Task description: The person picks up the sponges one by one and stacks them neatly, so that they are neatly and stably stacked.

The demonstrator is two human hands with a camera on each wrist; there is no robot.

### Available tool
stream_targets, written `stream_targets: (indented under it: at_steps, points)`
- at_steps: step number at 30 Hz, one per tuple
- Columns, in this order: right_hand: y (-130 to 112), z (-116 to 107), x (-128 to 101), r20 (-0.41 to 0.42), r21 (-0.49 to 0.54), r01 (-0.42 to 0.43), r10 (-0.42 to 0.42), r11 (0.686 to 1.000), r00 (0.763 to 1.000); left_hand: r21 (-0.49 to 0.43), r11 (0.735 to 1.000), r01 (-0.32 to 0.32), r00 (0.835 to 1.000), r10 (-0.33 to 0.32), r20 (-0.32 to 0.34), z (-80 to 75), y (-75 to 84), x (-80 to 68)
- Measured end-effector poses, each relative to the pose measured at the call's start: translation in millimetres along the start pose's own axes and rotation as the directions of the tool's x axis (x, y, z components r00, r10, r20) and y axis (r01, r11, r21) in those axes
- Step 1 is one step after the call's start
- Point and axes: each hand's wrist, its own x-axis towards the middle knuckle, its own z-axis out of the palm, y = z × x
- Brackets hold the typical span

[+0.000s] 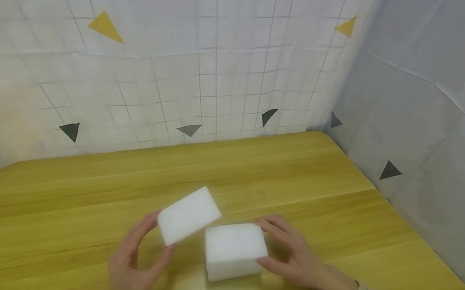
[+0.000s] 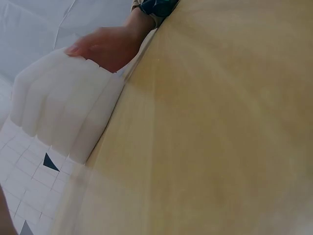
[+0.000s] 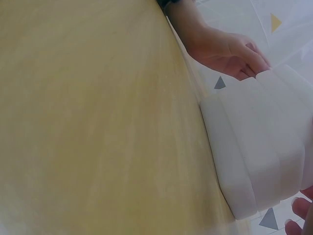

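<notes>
My left hand (image 1: 131, 264) pinches a white sponge block (image 1: 189, 215) by its left end, thumb on the near side and fingers on the far side. The block is tilted, its right end further from me, and sits just left of and beyond a stack of white sponge blocks (image 1: 236, 251). My right hand (image 1: 291, 249) grips that stack at its right end, with the thumb at the near corner and fingers at the far one. In the left wrist view several layers of the stack (image 2: 68, 107) show. The right wrist view shows my right fingertips (image 3: 301, 208) beside the blocks.
The stack stands on a yellow wood-grain table (image 1: 69, 199). A pale cloth with grid lines and triangles (image 1: 190, 82) hangs behind the far edge, and a grey sheet (image 1: 441, 138) runs along the right edge.
</notes>
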Motion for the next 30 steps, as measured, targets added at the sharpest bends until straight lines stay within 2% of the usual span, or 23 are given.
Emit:
stream_targets:
  at_steps: [6, 18, 30]
  points:
    - [0.4, -0.7, -0.2, -0.002, 0.003, -0.006, 0.006, 1.000, 1.000, -0.075, 0.997, -0.019, 1.000, 0.019, -0.003, 6.4, 2.4, 2.8]
    - [-0.7, -1.5, 2.4, 0.000, -0.009, -0.002, 0.002, 1.000, 1.000, -0.095, 0.995, -0.038, 0.999, 0.038, 0.000, 20.7, 10.3, 5.2]
    - [-1.4, -0.2, 2.4, 0.002, -0.012, -0.001, 0.001, 1.000, 1.000, -0.146, 0.987, -0.070, 0.997, 0.075, 0.025, 28.8, 1.7, -2.7]
